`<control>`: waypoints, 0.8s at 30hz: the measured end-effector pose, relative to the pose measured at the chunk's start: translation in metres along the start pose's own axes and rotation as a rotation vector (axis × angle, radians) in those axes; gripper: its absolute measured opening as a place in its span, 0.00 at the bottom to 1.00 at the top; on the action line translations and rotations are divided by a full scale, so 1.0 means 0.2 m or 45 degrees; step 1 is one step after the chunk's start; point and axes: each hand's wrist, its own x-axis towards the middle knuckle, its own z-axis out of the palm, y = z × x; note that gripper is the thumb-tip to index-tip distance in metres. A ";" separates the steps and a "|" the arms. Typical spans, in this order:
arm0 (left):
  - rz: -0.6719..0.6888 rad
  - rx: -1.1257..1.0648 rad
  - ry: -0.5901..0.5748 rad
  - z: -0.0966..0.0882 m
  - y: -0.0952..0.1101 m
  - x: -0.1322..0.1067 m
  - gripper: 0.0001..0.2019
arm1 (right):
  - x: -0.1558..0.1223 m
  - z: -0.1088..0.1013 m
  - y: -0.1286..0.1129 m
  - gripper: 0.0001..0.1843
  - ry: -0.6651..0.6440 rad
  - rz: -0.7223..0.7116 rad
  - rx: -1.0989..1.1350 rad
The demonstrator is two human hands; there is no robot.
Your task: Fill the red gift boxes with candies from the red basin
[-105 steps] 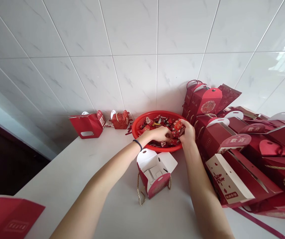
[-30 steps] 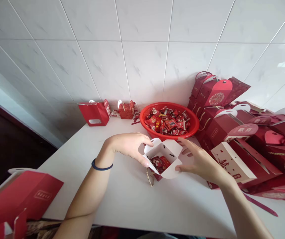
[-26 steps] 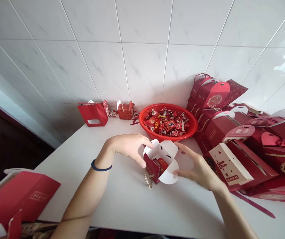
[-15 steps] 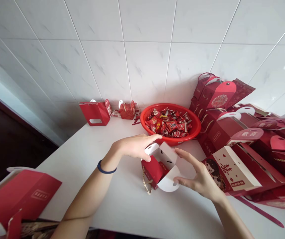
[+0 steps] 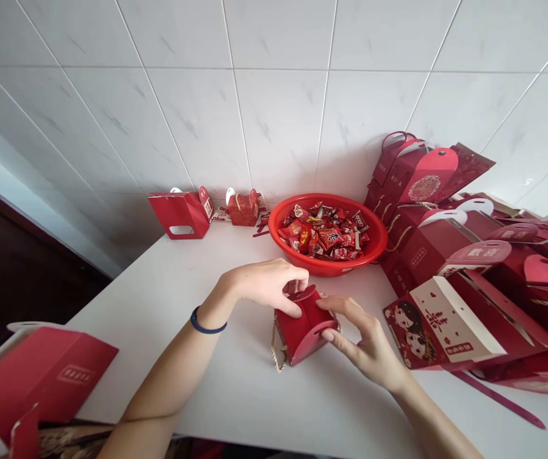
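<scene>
A small red candy box (image 5: pixel 301 332) stands on the white table before me, its flaps folded inward over the top. My left hand (image 5: pixel 270 285) is closed on the box's far left side, thumb on the top and fingers bent behind the rear flap. At the right, my right hand (image 5: pixel 362 341) holds the box's edge, thumb against the rounded front flap and fingers on the top. A twisted cord handle (image 5: pixel 277 350) hangs down the box's left side. The inside of the box is hidden.
Behind the box is a red plastic basket (image 5: pixel 279 243) of wrapped candies (image 5: pixel 330 238). Many red gift boxes (image 5: pixel 434 240) are piled at the right. Two boxes stand by the wall, a red windowed box (image 5: pixel 182 215) and a smaller box (image 5: pixel 244 210). Another red box (image 5: pixel 58 370) is at near left.
The box's top was open with white inner flaps showing; both hands have folded them in and the red outside now faces up. My right hand moved slightly left.
</scene>
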 end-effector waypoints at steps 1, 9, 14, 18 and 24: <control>0.012 -0.015 -0.012 0.00 0.01 0.00 0.12 | 0.00 0.02 0.00 0.18 0.058 0.049 -0.001; -0.054 0.029 -0.110 0.02 0.05 -0.02 0.15 | 0.01 0.09 0.05 0.37 0.044 0.473 0.148; -0.021 0.051 -0.130 0.03 0.04 0.00 0.16 | 0.03 0.06 0.04 0.29 -0.001 0.494 0.028; 0.009 0.000 -0.121 0.04 0.02 0.01 0.15 | 0.04 0.05 0.03 0.28 0.059 0.488 0.090; 0.058 -0.056 -0.070 0.05 -0.01 0.04 0.16 | 0.05 0.02 0.04 0.28 -0.034 0.731 0.607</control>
